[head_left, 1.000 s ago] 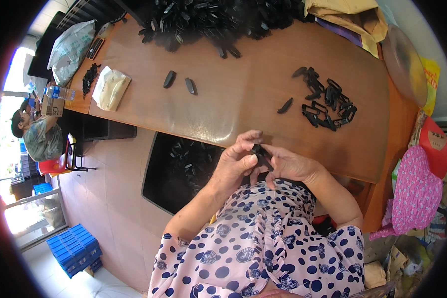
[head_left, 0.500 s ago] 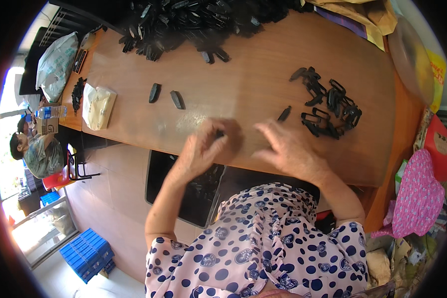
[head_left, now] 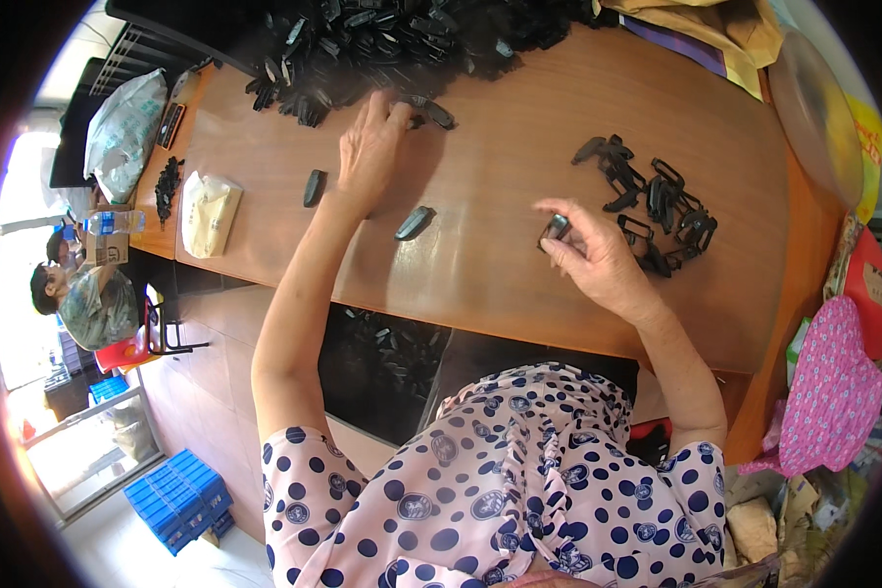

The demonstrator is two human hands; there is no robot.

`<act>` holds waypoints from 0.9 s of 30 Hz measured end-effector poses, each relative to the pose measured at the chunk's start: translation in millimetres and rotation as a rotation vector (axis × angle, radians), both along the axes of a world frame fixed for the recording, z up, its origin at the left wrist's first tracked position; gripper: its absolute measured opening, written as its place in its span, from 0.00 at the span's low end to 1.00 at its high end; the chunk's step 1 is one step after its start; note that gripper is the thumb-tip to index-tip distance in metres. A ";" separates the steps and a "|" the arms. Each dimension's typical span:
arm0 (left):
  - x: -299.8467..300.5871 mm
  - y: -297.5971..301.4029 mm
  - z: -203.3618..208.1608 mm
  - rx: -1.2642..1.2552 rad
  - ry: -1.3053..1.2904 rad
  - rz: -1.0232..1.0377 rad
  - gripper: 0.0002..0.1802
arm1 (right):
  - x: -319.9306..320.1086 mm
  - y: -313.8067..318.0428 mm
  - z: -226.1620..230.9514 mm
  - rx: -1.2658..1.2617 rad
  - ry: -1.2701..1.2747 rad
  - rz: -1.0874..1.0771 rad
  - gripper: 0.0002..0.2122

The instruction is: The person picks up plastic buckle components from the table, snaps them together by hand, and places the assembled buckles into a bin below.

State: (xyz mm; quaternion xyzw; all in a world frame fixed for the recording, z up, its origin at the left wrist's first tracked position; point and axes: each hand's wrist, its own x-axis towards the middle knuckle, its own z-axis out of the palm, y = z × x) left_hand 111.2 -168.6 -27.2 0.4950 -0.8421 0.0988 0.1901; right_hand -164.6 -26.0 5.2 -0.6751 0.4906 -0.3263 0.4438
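Observation:
My right hand (head_left: 598,257) is closed in a pinch on a small dark plastic piece (head_left: 556,229), held over the right half of the table. My left hand (head_left: 367,147) reaches to the front edge of the large heap, fingers stretched out, the tips beside a loose black plastic piece (head_left: 435,112); I see nothing held in it. One elongated black piece (head_left: 416,223) lies between my two arms, and a second one (head_left: 314,188) lies left of my left forearm. To the right of my right hand is a cluster of black frame-shaped pieces (head_left: 661,201).
A big heap of black pieces (head_left: 382,49) covers the far side of the wooden table (head_left: 519,147). A whitish packet (head_left: 210,216) stands at the left edge. Below the near edge is a dark tray (head_left: 382,377) of pieces. Another person (head_left: 98,299) sits far left; blue crates (head_left: 176,500) are on the floor.
My left hand has moved from the near edge up to the heap, and an elongated piece now lies near where it was. My right hand has taken up a small dark piece.

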 end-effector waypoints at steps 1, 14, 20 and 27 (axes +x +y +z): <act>-6.5 7.6 4.5 -0.006 0.003 -0.014 0.13 | -1.9 5.2 0.0 0.337 -0.295 -0.079 0.08; -87.6 168.7 50.8 0.619 0.876 -0.277 0.14 | 6.1 49.0 18.9 0.494 -1.162 -0.159 0.08; -90.3 185.3 57.3 0.566 0.879 -0.353 0.14 | 3.2 68.6 23.3 0.488 -1.120 -0.155 0.08; -85.7 200.7 73.6 0.501 0.672 -0.313 0.13 | -6.7 76.4 36.4 0.419 -0.614 -0.107 0.08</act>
